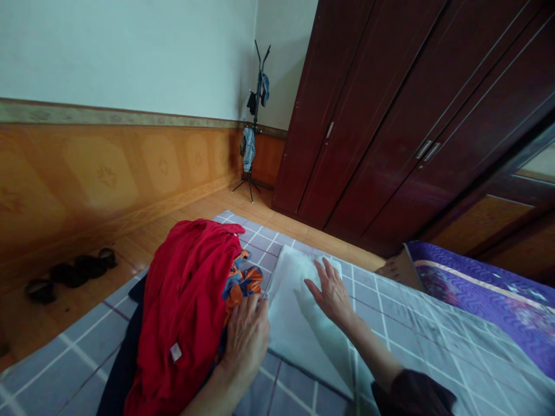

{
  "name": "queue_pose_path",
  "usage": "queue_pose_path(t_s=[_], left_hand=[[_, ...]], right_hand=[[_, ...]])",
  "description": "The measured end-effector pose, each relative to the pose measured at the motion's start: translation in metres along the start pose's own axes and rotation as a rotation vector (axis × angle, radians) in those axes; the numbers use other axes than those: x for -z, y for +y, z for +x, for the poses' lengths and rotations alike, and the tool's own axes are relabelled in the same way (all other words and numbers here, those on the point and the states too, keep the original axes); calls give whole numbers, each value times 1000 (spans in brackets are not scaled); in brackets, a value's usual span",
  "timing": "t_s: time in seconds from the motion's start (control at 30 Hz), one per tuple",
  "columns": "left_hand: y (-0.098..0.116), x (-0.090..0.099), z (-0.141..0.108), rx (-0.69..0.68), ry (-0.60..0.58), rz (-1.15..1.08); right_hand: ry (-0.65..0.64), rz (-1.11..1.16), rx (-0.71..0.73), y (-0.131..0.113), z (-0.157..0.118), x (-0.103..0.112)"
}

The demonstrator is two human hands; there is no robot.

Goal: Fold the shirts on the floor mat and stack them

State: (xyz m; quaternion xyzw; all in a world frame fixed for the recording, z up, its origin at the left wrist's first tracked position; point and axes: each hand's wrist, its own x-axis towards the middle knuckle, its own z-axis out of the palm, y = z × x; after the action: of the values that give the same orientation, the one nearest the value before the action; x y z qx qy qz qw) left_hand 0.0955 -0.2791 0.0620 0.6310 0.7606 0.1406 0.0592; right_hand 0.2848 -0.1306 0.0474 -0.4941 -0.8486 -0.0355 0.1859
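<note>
The flat, white, rectangular sheet [288, 306], presumably light and pliant, is best held by opposite edges, the right grip [333, 296] being spread wide, the left grip [248, 326] indeterminable.

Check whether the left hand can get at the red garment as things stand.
Likely yes: the left hand is right beside the red garment, whose top lies uncovered. The right hand is over the white flat item, out of the way.
</note>
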Motion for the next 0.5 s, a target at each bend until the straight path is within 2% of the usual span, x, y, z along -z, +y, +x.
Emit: queue_pose_path(t_s=[0.1, 0.17, 0.27, 0.37, 0.5], left_hand=[[0, -6, 1, 25, -39, 23], [-1, -9, 2, 34, -49, 56], [-4, -9, 3, 42, -71, 89], [-5, -8, 3, 40, -99, 108], [-4, -7, 3, 21, -83, 120]], right_hand=[[2, 22, 141, 3, -64, 0], [-31, 9, 174, 2, -104, -1], [-86, 2, 228, -1, -142, 2], [-162, 34, 302, -6, -145, 10], [-233, 87, 266, -11, -108, 17]])
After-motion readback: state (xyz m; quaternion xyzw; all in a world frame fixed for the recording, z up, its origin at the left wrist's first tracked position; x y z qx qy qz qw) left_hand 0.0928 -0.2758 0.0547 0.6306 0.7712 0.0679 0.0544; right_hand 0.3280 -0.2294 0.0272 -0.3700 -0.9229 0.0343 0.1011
